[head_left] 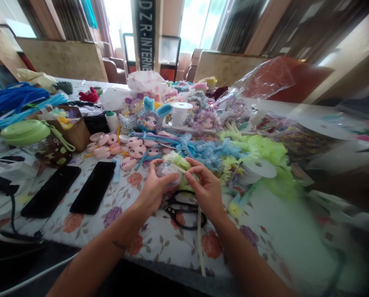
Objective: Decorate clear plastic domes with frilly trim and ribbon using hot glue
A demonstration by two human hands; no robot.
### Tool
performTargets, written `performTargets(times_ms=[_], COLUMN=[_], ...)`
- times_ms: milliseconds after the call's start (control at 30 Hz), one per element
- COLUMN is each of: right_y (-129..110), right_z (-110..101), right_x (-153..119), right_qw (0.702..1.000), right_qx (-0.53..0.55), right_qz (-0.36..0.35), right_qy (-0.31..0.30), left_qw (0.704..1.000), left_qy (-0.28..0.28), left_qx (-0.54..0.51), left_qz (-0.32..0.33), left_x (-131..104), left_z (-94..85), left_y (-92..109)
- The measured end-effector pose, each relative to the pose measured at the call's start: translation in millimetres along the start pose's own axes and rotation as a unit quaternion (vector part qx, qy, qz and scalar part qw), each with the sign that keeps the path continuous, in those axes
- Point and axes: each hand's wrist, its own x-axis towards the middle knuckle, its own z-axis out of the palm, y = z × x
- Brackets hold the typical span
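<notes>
In the head view, my left hand is closed around a pale, rounded piece that resembles the doll heads behind it. White and light green ruffled trim sits on its top. The fingertips of my right hand pinch a narrow cream ribbon at the piece's right side; its tail hangs down over the tablecloth. Black-handled scissors lie under and between my hands, blades partly hidden by my left hand. Several loose doll faces lie just beyond my left hand.
Blue ruffled trim, green ruffled trim and a white spool lie beyond my right hand. Two black phones are at left, near a green-lidded container. A doll head with blue bunny ears stands at the back.
</notes>
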Motion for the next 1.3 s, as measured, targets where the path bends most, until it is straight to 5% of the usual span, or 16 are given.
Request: performTargets(times_ms=[633, 1300], right_y=[-0.4, -10.1], right_z=[-0.1, 8.9], right_x=[-2.2, -9.4], right_qw=[1.0, 0.987], right_qx=[-0.028, -0.124], right_qz=[-0.005, -0.096], right_qy=[0.005, 0.042], left_qw=[0.999, 0.999], left_qy=[-0.007, 0.026], left_qx=[-0.029, -0.022], left_qz=[-0.03, -0.013], left_x=[3.1, 8.3], left_z=[-1.2, 0.5], left_y=[2.6, -3.0])
